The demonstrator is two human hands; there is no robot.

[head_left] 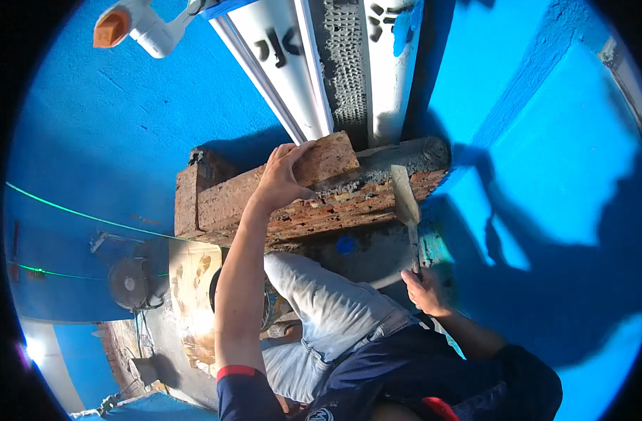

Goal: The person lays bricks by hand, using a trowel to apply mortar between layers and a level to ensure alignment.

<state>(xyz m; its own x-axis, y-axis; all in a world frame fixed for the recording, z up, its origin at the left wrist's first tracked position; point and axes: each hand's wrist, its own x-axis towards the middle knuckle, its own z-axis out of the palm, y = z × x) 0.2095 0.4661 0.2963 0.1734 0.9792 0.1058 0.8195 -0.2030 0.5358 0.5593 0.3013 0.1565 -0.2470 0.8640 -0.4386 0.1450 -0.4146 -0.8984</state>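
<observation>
My left hand (282,177) grips a reddish-brown brick (337,154) from above, thumb on the near side and fingers over the far edge. The brick lies at the end of a row of bricks (226,200) on top of a low brick wall (349,206). Grey mortar (391,156) covers the wall top to the right of that brick. In my right hand (425,293) is the handle of a bricklayer's trowel (405,196). Its mortar-smeared blade points away from me, overlapping the wall's near face in view; whether it touches is unclear.
Two white pipes (282,63) (390,77) rise behind the wall, with a mesh-covered mortar strip (345,67) between them. Blue walls (159,105) flank the work. A white pipe fitting with an orange plug (110,28) juts out upper left. A fan (130,283) and cardboard (195,309) are lower left.
</observation>
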